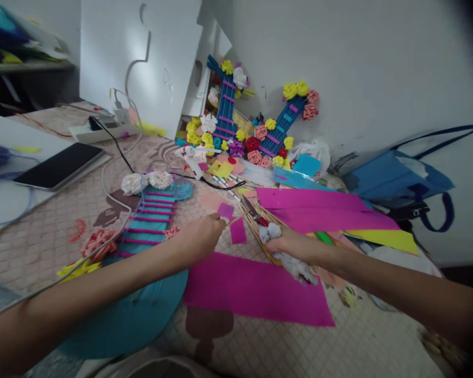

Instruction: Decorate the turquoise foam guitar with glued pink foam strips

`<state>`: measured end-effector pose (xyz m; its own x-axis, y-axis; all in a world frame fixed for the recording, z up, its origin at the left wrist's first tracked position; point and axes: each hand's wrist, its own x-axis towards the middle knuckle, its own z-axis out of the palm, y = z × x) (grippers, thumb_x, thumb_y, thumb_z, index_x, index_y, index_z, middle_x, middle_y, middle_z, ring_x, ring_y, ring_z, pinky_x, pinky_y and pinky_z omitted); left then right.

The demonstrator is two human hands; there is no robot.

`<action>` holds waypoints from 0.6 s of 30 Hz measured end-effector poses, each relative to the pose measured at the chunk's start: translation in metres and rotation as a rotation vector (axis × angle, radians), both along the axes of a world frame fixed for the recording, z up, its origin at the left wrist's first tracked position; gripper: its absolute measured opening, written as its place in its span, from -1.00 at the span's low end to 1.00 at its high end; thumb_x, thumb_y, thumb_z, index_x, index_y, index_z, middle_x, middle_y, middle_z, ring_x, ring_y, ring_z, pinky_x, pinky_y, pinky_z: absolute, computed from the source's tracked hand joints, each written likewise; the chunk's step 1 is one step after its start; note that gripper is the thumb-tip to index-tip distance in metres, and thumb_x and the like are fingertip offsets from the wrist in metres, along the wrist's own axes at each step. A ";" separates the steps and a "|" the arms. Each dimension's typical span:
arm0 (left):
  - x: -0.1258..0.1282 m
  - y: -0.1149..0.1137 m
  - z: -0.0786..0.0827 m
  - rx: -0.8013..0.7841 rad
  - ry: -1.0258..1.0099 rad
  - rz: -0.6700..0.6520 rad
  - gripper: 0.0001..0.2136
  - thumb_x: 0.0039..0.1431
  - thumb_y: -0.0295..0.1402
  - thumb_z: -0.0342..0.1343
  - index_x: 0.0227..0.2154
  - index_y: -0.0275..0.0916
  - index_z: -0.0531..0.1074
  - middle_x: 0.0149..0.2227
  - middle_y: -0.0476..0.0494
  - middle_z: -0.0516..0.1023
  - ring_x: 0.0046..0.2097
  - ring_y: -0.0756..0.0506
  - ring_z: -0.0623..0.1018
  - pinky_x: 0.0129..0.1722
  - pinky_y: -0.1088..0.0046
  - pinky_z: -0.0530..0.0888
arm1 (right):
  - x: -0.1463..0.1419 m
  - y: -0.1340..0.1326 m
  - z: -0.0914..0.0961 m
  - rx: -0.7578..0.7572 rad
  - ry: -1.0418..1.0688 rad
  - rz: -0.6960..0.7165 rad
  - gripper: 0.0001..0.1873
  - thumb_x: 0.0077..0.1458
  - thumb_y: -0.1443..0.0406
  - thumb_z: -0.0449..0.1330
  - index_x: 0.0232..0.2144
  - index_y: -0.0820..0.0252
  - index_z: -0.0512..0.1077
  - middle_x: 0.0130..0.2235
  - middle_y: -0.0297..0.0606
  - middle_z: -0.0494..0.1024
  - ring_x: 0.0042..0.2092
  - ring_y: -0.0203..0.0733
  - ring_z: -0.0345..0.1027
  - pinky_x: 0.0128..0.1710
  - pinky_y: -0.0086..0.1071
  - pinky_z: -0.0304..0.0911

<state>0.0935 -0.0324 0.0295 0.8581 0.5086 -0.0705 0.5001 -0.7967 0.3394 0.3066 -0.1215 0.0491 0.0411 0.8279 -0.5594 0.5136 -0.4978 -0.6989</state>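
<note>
My left hand (pixel 207 233) is closed round the end of a thin wooden stick (pixel 236 219), which points to the right. My right hand (pixel 289 242) grips a crumpled whitish cloth (pixel 295 266). Just beyond it lies a pointed metal blade with a red handle (pixel 261 218); whether my fingers touch it I cannot tell. Several wooden sticks (pixel 256 231) lie beneath. A magenta sheet (pixel 252 291) spreads below both hands, with small purple pieces (pixel 237 231) between them. Under my left forearm is a teal guitar-shaped piece (pixel 142 310) with magenta strips and paper flowers.
A white glue gun (pixel 191 159) stands at the back, its black cord trailing. Two decorated blue guitar necks (pixel 281 128) lean on the wall. More magenta sheet (pixel 319 207) lies right, near a blue bag (pixel 402 176). A phone (pixel 61 165) and a power strip (pixel 102 131) are left. A white cable crosses my left arm.
</note>
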 end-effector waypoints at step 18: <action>-0.025 0.002 0.002 -0.086 -0.074 0.010 -0.78 0.21 -0.51 -0.12 -0.29 -0.31 0.44 -0.31 -0.21 0.50 -0.28 -0.12 0.51 -0.29 0.39 0.37 | 0.062 0.012 0.021 0.224 -0.123 -0.175 -0.80 -0.21 0.27 0.21 -0.48 0.14 0.25 -0.56 -0.47 0.27 -0.50 -0.29 0.17 -0.49 -0.41 0.10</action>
<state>0.0682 -0.0303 0.0314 0.8577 0.5117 -0.0506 0.4786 -0.7585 0.4423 0.3688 -0.1099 0.0697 0.2503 0.9044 -0.3455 0.5213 -0.4266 -0.7391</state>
